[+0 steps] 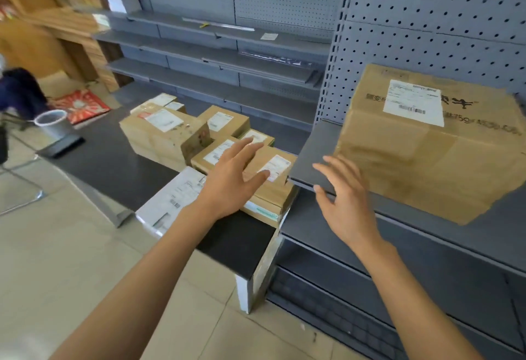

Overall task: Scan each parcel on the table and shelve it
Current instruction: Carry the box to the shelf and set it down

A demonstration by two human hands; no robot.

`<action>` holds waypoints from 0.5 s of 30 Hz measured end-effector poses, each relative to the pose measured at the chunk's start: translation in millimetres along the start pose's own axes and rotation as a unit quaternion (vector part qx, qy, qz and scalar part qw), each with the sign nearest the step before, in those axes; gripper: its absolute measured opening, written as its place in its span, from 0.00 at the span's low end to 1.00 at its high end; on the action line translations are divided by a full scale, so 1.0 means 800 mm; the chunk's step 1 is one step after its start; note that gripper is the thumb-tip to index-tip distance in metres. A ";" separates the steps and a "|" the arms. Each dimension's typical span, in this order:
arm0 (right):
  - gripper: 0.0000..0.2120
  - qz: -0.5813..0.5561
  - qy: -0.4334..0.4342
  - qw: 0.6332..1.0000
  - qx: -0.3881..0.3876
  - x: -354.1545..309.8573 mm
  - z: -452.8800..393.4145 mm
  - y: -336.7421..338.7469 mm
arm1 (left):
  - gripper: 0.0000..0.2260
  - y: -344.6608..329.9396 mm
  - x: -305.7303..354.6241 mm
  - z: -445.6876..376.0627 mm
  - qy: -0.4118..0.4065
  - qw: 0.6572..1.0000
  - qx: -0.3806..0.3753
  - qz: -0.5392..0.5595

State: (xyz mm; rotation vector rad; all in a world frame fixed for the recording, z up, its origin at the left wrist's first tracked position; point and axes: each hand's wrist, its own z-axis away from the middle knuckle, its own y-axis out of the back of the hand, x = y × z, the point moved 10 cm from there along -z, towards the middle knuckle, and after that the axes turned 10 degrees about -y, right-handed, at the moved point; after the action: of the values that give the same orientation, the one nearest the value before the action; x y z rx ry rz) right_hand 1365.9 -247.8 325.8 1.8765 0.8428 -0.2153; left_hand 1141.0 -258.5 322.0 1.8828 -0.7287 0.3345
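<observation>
Nearest, the left hand (232, 177) and right hand (341, 203) both hover with fingers spread, holding nothing. Just beyond, one large parcel (427, 143) already sits on the grey shelf (310, 160). Further left, several smaller parcels (168, 132) wait on the dark table (113, 166), so most of the work seems left; no scanner shows.

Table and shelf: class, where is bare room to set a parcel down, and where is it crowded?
Free: the dark table left of the stacked parcels, and the shelf strip left of the big box. Crowded: the table's right end, where parcels sit packed under the left hand.
</observation>
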 end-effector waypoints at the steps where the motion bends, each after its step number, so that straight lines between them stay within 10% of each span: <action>1: 0.19 0.004 0.018 1.000 -0.004 -0.025 -0.003 -0.019 | 0.25 0.017 -0.021 0.017 0.014 1.000 0.003 -0.006; 15: 0.24 -0.054 0.079 0.975 -0.200 -0.346 0.001 -0.302 | 0.29 0.283 -0.285 0.260 0.206 0.974 0.069 -0.060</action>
State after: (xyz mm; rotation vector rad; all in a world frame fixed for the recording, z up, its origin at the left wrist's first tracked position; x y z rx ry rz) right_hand 1007.5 -318.5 285.1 1.4856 1.0161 0.0390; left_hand 803.2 -432.0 278.8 1.8920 -0.3149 0.6882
